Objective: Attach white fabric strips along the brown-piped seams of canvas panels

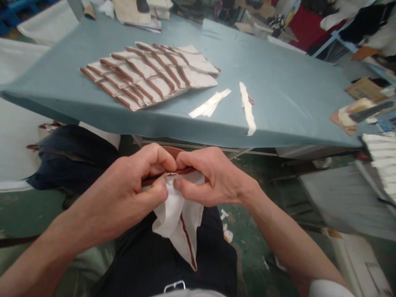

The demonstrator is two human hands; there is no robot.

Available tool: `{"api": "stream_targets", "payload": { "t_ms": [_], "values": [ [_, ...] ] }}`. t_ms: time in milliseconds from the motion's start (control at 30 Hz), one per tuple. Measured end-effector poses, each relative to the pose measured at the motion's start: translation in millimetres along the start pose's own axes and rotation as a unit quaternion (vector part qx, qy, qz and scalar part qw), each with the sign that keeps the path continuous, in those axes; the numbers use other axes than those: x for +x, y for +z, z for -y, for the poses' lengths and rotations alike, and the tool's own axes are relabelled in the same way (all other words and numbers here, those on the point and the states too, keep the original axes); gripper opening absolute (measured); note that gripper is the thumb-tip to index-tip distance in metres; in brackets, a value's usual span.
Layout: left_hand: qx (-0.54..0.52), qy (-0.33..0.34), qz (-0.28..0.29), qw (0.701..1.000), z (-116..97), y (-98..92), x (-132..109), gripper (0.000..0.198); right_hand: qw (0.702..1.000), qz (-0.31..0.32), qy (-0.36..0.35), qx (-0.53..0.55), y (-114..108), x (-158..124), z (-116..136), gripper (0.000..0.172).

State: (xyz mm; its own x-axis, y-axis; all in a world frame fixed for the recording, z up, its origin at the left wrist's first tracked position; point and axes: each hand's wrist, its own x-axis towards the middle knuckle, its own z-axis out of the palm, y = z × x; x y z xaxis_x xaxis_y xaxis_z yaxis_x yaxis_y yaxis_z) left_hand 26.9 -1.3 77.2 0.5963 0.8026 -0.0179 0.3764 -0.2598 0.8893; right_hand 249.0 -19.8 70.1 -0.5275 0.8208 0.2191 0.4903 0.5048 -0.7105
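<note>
A white fabric piece with reddish-brown edging [176, 210] hangs between my hands, its pointed lower end over my dark trousers. My left hand [142, 177] pinches the brown upper edge between thumb and fingers. Close beside it, my right hand [207, 175] grips the same edge, thumb pressed on the white cloth. The two thumbs nearly meet at the middle of the edge. What lies under the fingertips is hidden. On the table ahead lie overlapping rows of folded white pieces with brown edging [154, 74].
The blue-green covered table [278, 90] spans the view ahead. White strips [210, 103] and another strip [247, 109] lie near its front edge. A dark cloth bundle [71, 156] is at the left. Cardboard and tools [355, 111] sit at the table's right end.
</note>
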Motion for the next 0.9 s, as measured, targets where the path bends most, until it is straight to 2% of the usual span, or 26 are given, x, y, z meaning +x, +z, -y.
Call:
{"api": "stream_targets", "payload": {
  "t_ms": [167,300,400,500,567,667,767,833,900],
  "values": [
    [0.079,0.024,-0.039,0.996,2.0,2.5,2.4,0.012,0.997,-0.010,0.065,0.046,7.0,2.1,1.7,0.017],
    [0.148,0.094,-0.087,0.981,8.3,7.7,-0.5,0.014,0.983,-0.012,0.101,0.150,12.8,2.2,-3.1,0.015],
    [0.191,0.159,-0.108,0.962,15.3,11.1,-4.4,0.020,0.950,-0.004,0.134,0.284,17.1,1.7,-6.5,0.020],
    [0.195,0.212,-0.103,0.952,24.9,13.3,-7.7,0.024,0.895,0.007,0.180,0.409,22.8,0.2,-8.8,0.029],
    [0.181,0.240,-0.098,0.949,32.8,15.9,-9.4,0.027,0.865,0.003,0.208,0.456,27.6,-1.0,-10.3,0.030],
    [0.170,0.243,-0.115,0.948,41.8,23.5,-10.9,0.034,0.843,-0.018,0.238,0.483,34.6,-1.8,-12.2,0.027],
    [0.169,0.218,-0.141,0.951,42.0,32.2,-11.6,0.030,0.846,-0.025,0.243,0.474,35.5,-2.0,-11.3,0.023],
    [0.167,0.198,-0.151,0.954,38.7,34.6,-12.3,0.025,0.871,-0.018,0.233,0.432,31.1,-2.8,-8.7,0.019],
    [0.162,0.167,-0.152,0.961,35.3,32.2,-12.8,0.021,0.909,-0.022,0.212,0.359,24.1,-4.4,-5.5,0.013]
  ]
}}
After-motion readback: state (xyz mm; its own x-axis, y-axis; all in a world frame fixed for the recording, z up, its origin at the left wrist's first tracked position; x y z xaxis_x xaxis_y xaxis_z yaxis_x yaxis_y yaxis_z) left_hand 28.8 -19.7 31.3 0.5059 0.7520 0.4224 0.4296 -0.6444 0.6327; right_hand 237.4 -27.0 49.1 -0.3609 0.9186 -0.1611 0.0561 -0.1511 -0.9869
